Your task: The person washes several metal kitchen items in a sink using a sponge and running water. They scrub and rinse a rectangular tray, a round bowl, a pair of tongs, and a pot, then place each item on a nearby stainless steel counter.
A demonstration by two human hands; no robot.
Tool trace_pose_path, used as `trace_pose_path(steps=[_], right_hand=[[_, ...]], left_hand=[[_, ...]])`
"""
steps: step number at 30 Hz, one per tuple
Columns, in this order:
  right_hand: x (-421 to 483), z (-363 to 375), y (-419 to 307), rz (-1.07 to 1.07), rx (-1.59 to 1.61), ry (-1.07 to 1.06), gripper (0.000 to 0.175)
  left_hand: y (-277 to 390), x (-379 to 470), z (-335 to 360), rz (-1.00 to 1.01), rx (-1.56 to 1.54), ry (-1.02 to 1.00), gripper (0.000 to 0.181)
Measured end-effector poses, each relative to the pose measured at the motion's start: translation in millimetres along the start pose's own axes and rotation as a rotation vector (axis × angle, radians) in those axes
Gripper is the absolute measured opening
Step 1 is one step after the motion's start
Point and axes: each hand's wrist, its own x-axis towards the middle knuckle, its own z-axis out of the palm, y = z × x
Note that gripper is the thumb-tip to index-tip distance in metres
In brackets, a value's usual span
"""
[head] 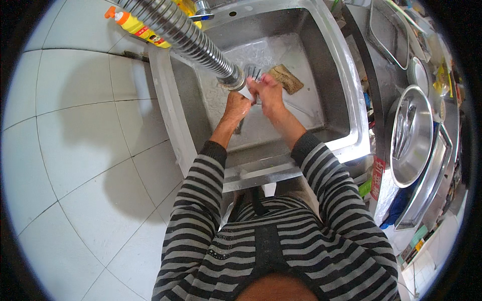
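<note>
In the stainless steel sink [337, 113], both hands meet just below the end of a ribbed metal hose [203, 49]. My left hand [237, 105] is closed around what looks like a metal utensil [253, 70]. Its slotted or tined end points away from me, and a dark end shows below the hand. My right hand [269, 94] is against it with bent, blurred fingers; its grip is partly hidden. A white piece [246, 93] shows between the hose end and my fingers. Beyond my right hand, a brown scouring pad [287, 79] lies on the wet sink floor.
A yellow bottle with an orange cap [141, 30] stands at the sink's back left corner, near a metal tap [202, 8]. On the right, a steel bowl [412, 139] holds several metal utensils, with metal trays [429, 180] beside it. White tiles [83, 150] cover the left side.
</note>
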Motion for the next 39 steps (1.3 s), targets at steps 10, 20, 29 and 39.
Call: trace_pose_path(steps=[10,20,29,39], right_hand=[[-3,16,-16,-0.188,-0.029,0.095,0.030],[-7,8,-16,-0.185,0.033,0.120,0.045],[-62,-5,27,-0.072,0.041,0.076,0.021],[-36,-51,-26,-0.621,-1.234,0.379,0.057]], left_hand=[[-21,-40,9,-0.321,-0.300,-0.102,0.054],[-4,-93,2,-0.333,-0.310,-0.169,0.053],[-2,-95,-11,-0.155,0.015,-0.171,0.025],[2,-87,-56,-0.009,0.201,-0.334,0.026]])
